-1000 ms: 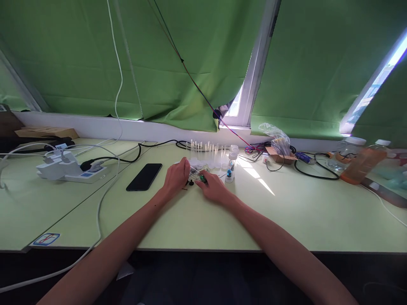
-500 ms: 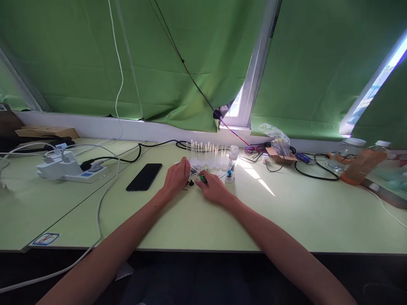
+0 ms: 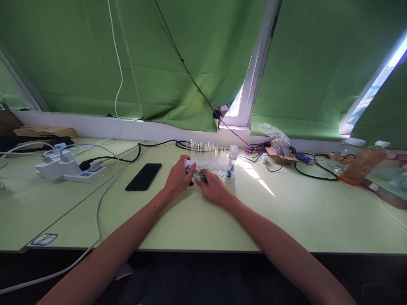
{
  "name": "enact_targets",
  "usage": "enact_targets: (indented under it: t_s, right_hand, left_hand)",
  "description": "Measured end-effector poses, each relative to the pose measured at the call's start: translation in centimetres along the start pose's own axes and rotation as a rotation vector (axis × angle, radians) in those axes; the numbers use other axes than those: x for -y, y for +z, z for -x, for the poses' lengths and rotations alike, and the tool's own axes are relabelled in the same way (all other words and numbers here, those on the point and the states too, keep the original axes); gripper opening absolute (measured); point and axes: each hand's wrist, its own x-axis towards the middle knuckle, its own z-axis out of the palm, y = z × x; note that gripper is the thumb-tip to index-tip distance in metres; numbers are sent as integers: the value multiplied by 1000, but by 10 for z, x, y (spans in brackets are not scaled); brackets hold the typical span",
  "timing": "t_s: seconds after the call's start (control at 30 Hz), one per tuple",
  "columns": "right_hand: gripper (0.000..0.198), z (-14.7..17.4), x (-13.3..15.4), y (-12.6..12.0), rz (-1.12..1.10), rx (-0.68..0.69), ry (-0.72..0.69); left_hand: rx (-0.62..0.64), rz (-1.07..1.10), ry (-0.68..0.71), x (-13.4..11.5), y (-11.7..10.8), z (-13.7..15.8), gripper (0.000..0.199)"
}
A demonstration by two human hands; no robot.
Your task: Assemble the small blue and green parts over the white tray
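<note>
My left hand (image 3: 178, 177) rests on the table, thumb and forefinger apart, over small loose pieces with thin wire-like leads; some are blue or dark, too small to name. By its thumb lies a small round black piece (image 3: 191, 183). Close on its right, my right hand (image 3: 213, 186) has its fingers closed around a small green part (image 3: 203, 178). Just beyond both hands stand several clear tubes (image 3: 211, 159) in a row. Right of these is a clear capped vial (image 3: 231, 167) with a blue piece (image 3: 229, 173) inside.
A black phone (image 3: 143, 177) lies left of my hands. Farther left is a white power strip (image 3: 76, 171) with plugs and cables. Back right hold a small cardboard box (image 3: 280, 156) with a plastic bag, tangled wires and an orange bottle (image 3: 365, 163). A white cable (image 3: 100, 212) crosses the table.
My left thumb and forefinger have spread apart, uncovering small blue and dark pieces between them. My right hand stays almost still around the green part.
</note>
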Motion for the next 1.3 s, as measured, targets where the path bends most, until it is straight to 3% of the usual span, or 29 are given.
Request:
enact_targets:
  t_s: [0.43,0.73,1.3]
  right_hand:
    - [31,1,4,-3,-13,9,-5]
    - [30,0,6,-2,-53,-15,-6]
    - [30,1,4,-2,-61,16,-15]
  left_hand:
    - [-57,154,-24,-3,2,1,31]
    - [-114,368,-72,-8,9,3,47]
    - [-75,448,-94,-9,10,3,34]
